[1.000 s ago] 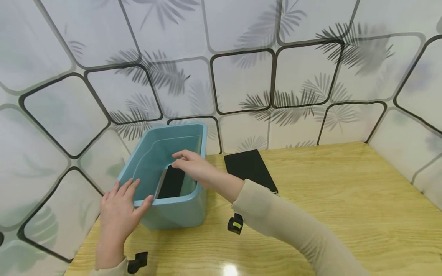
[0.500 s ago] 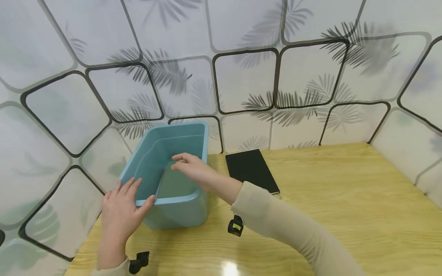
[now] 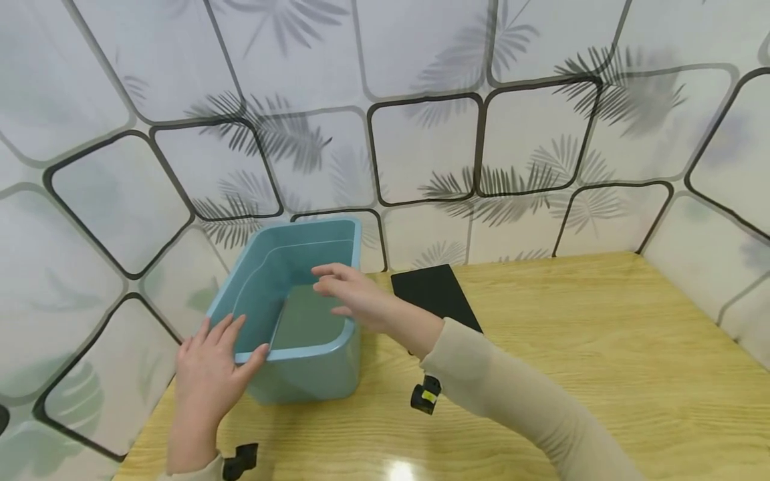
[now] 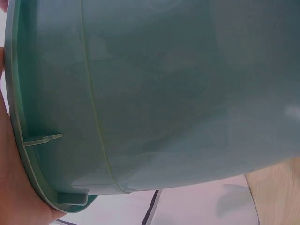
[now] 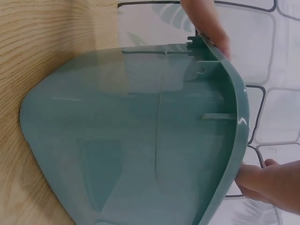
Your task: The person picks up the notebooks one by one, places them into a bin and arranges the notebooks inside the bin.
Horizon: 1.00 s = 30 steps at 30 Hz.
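Note:
A blue-green plastic bin (image 3: 307, 371) stands at the left of the table. My left hand (image 3: 207, 381) rests on its near left corner, fingers fairly straight over the rim. In the left wrist view, part of that hand (image 4: 18, 187) shows against the outside of the rim. My right hand (image 3: 355, 294) reaches over the bin's right rim, fingers loosely extended and holding nothing. A flat grey-green surface (image 3: 309, 317) fills the bin's lower inside, with a thin pale edge along its left; whether it is an object or the bin's floor, I cannot tell.
A black notebook (image 3: 430, 287) lies on the wooden table (image 3: 601, 347) right of the bin, partly hidden by my right forearm. Behind the bin rises a patterned wall covering (image 3: 427, 147), with another side close on the left.
The black rectangle seen inside the bin one second ago is gone from sight, and a grey-green surface shows there. My right hand has shifted slightly right; my left hand stays put.

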Each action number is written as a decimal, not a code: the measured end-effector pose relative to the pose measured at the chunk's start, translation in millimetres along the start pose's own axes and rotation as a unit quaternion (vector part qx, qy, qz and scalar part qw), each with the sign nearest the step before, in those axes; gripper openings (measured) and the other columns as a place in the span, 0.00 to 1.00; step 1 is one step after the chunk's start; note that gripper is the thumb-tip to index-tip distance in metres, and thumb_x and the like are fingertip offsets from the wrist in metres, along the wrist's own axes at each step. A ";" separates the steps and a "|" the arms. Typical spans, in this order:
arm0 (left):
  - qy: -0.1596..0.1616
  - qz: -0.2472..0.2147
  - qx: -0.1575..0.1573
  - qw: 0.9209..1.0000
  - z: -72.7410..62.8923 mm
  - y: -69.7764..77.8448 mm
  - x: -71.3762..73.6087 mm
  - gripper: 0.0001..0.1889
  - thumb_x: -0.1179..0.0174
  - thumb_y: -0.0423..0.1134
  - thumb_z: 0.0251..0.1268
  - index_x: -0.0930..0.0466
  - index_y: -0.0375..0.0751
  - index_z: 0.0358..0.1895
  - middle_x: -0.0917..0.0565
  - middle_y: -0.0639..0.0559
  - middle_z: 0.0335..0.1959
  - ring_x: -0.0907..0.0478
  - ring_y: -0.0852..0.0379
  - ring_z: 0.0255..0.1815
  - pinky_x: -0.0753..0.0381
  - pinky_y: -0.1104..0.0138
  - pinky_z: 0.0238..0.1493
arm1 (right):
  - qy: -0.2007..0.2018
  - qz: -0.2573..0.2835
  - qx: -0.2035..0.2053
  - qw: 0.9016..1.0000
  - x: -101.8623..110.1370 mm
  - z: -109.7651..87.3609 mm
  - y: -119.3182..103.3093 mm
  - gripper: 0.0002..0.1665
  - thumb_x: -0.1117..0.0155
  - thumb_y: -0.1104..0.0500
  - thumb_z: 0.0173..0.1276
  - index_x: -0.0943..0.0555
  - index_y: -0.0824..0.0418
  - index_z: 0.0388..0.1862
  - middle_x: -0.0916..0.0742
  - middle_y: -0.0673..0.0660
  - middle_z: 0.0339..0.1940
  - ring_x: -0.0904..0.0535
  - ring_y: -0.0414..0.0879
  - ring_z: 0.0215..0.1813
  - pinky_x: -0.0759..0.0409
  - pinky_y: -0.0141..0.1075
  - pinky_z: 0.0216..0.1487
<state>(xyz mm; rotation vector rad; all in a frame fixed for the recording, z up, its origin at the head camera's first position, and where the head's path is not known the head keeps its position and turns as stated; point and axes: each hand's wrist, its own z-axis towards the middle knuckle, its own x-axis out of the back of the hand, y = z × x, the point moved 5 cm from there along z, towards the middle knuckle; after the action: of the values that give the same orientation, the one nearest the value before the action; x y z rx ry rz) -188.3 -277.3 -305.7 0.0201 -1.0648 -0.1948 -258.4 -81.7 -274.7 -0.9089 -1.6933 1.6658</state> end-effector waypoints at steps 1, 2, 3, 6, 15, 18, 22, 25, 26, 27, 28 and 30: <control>0.002 0.000 -0.001 1.000 0.0 0.1 0.2 0.34 0.50 0.59 0.57 0.30 0.32 0.55 0.29 0.32 0.53 0.42 0.29 0.57 0.44 0.39 0.49 | -0.003 -0.001 0.002 1.000 1.8 -1.7 -0.7 0.24 0.53 0.59 0.69 0.37 0.58 0.63 0.32 0.55 0.61 0.38 0.50 0.63 0.37 0.47 0.59; 0.003 0.000 -0.002 1.000 0.0 0.2 0.3 0.34 0.50 0.59 0.56 0.30 0.32 0.55 0.29 0.32 0.53 0.42 0.29 0.57 0.44 0.39 0.48 | -0.006 -0.001 0.003 1.000 3.4 -3.3 -1.3 0.24 0.53 0.59 0.69 0.38 0.58 0.63 0.33 0.56 0.62 0.39 0.50 0.63 0.37 0.47 0.59; 0.003 -0.001 -0.001 1.000 0.0 0.2 0.3 0.34 0.50 0.59 0.57 0.30 0.32 0.55 0.29 0.32 0.53 0.42 0.29 0.57 0.44 0.39 0.49 | -0.009 -0.004 0.004 1.000 5.2 -4.8 -1.8 0.24 0.54 0.58 0.69 0.38 0.58 0.63 0.33 0.56 0.62 0.39 0.50 0.63 0.37 0.46 0.59; 0.000 -0.002 0.001 1.000 -0.1 0.0 0.3 0.33 0.50 0.59 0.57 0.30 0.32 0.55 0.29 0.32 0.53 0.42 0.29 0.57 0.45 0.39 0.49 | -0.012 -0.011 0.011 1.000 10.8 -8.8 -2.5 0.24 0.53 0.58 0.69 0.38 0.58 0.64 0.33 0.56 0.62 0.38 0.50 0.63 0.36 0.45 0.59; 0.002 -0.007 0.000 1.000 -1.3 0.2 -0.1 0.32 0.49 0.58 0.56 0.30 0.32 0.54 0.29 0.33 0.53 0.41 0.29 0.57 0.44 0.39 0.49 | -0.013 -0.021 0.030 0.999 26.2 -20.7 -2.1 0.26 0.53 0.58 0.69 0.40 0.60 0.65 0.37 0.56 0.65 0.39 0.50 0.64 0.37 0.43 0.60; 0.004 -0.006 0.001 1.000 -2.0 -0.4 -1.5 0.33 0.49 0.58 0.57 0.30 0.32 0.54 0.29 0.33 0.53 0.41 0.29 0.57 0.44 0.39 0.49 | -0.007 -0.026 0.032 0.999 32.4 -25.2 -0.9 0.26 0.53 0.58 0.69 0.40 0.59 0.65 0.37 0.56 0.65 0.40 0.50 0.64 0.37 0.42 0.60; 0.007 -0.005 0.000 1.000 -3.1 -0.5 -1.9 0.33 0.49 0.58 0.57 0.30 0.32 0.54 0.29 0.32 0.53 0.41 0.29 0.57 0.44 0.40 0.48 | 0.002 -0.027 0.035 0.999 42.9 -29.7 2.5 0.26 0.53 0.58 0.69 0.41 0.60 0.65 0.39 0.58 0.66 0.40 0.50 0.64 0.38 0.44 0.61; 0.009 -0.008 -0.001 1.000 -3.5 0.5 -1.4 0.33 0.49 0.58 0.57 0.30 0.32 0.54 0.29 0.33 0.53 0.41 0.29 0.56 0.44 0.39 0.49 | 0.014 -0.025 0.035 0.999 52.7 -34.0 6.2 0.27 0.53 0.58 0.68 0.41 0.61 0.65 0.37 0.59 0.65 0.39 0.50 0.64 0.39 0.44 0.61; 0.009 -0.008 -0.001 1.000 -3.6 0.8 -1.2 0.32 0.49 0.58 0.57 0.30 0.32 0.54 0.29 0.33 0.53 0.41 0.29 0.57 0.44 0.39 0.49 | 0.018 -0.024 0.034 0.999 56.1 -35.9 7.3 0.27 0.53 0.58 0.68 0.41 0.61 0.65 0.36 0.58 0.65 0.39 0.50 0.64 0.40 0.44 0.61; 0.009 -0.007 -0.002 1.000 -3.7 1.3 -0.9 0.32 0.48 0.57 0.56 0.30 0.31 0.54 0.29 0.33 0.53 0.41 0.29 0.57 0.44 0.39 0.49 | 0.023 -0.024 0.035 0.999 59.3 -38.0 8.4 0.27 0.52 0.58 0.68 0.41 0.62 0.65 0.36 0.58 0.65 0.39 0.50 0.64 0.40 0.43 0.62; 0.008 -0.007 -0.001 1.000 -3.7 1.6 -0.7 0.32 0.49 0.57 0.56 0.30 0.32 0.54 0.29 0.33 0.53 0.41 0.29 0.57 0.45 0.39 0.49 | 0.026 -0.025 0.034 0.999 62.5 -39.9 9.8 0.27 0.52 0.58 0.68 0.41 0.61 0.65 0.36 0.57 0.64 0.39 0.50 0.64 0.40 0.42 0.62; 0.003 -0.005 0.000 1.000 -4.1 1.9 -0.6 0.32 0.49 0.57 0.57 0.31 0.32 0.55 0.30 0.32 0.54 0.42 0.29 0.57 0.45 0.39 0.49 | 0.030 -0.027 0.032 0.999 68.3 -43.8 12.3 0.27 0.52 0.58 0.68 0.41 0.61 0.65 0.36 0.56 0.65 0.40 0.49 0.64 0.40 0.41 0.62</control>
<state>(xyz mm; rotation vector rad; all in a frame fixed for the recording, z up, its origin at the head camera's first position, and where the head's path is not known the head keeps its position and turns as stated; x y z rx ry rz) -184.8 -275.7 -308.0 0.0265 -1.0596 -0.2037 -263.0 -1.0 -288.7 -0.8670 -1.6002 1.6318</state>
